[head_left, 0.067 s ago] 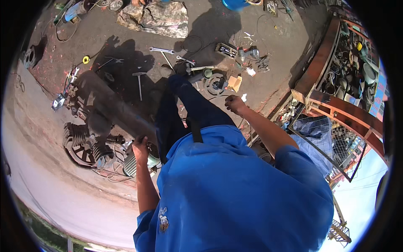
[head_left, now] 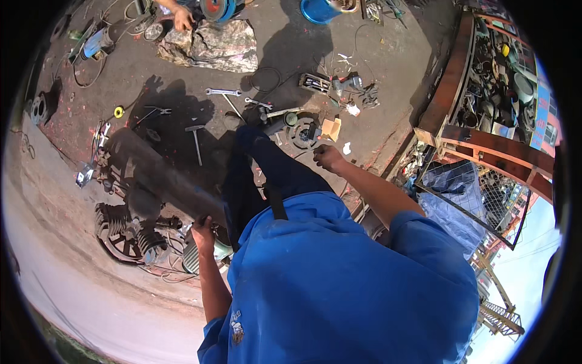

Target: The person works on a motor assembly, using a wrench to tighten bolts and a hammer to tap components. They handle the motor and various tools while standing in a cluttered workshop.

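Note:
My left hand (head_left: 203,233) is closed beside the end of a long brown tank, part of an air compressor (head_left: 163,170). Its fingertips are over a finned motor (head_left: 191,258); whether they touch it or hold something small, I cannot make out. My right hand (head_left: 329,158) has its fingers curled in, and anything inside them is hidden. Just beyond it on the ground lie a round slotted metal plate (head_left: 301,134) and an opened cardboard box (head_left: 331,128). Near my feet are a hammer (head_left: 196,145), a double-ended wrench (head_left: 223,92) and a smaller wrench (head_left: 259,103).
Another person's hand (head_left: 182,18) is over a stained cloth (head_left: 224,45) at the top. A blue bucket (head_left: 318,11), a tool tray (head_left: 314,84), a cordless power tool (head_left: 347,84) and pliers (head_left: 159,110) lie about. Rusty steel beams (head_left: 451,79) and a wire-mesh frame (head_left: 473,191) stand on the right.
The view has shifted slightly, so the ground things sit lower and further left. The other person's hand shows more fully at the top. My hands keep nearly the same pose.

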A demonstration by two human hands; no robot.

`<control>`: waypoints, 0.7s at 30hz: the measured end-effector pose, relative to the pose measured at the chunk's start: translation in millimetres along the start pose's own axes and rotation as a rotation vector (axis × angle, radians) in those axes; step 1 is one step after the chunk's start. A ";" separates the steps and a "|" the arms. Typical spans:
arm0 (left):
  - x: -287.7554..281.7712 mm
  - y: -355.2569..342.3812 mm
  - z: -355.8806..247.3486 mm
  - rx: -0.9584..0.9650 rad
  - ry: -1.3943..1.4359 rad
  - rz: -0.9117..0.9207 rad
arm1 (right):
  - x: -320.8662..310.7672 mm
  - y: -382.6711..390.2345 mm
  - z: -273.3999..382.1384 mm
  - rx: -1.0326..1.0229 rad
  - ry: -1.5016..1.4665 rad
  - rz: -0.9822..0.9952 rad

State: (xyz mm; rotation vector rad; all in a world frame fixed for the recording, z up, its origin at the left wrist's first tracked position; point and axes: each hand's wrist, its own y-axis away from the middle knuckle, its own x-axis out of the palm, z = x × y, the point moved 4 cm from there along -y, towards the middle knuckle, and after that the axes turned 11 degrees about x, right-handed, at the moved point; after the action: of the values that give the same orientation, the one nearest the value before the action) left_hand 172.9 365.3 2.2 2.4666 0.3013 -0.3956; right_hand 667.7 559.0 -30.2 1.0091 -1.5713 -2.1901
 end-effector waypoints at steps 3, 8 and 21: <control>32.5 -16.6 -39.2 -0.143 0.232 0.105 | -38.5 31.0 32.6 -0.148 0.148 -0.179; 38.0 -81.7 -75.5 0.057 0.139 0.108 | -42.1 18.1 59.7 -0.260 0.180 -0.210; 18.1 -122.6 -173.7 0.304 -0.111 0.108 | -58.2 21.9 -16.5 -0.137 0.124 -0.496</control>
State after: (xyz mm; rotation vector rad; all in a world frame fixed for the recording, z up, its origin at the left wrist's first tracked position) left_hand 188.8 569.3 62.7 2.7278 0.0638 -0.5654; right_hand 717.0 572.1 9.0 1.5897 -1.1880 -2.4393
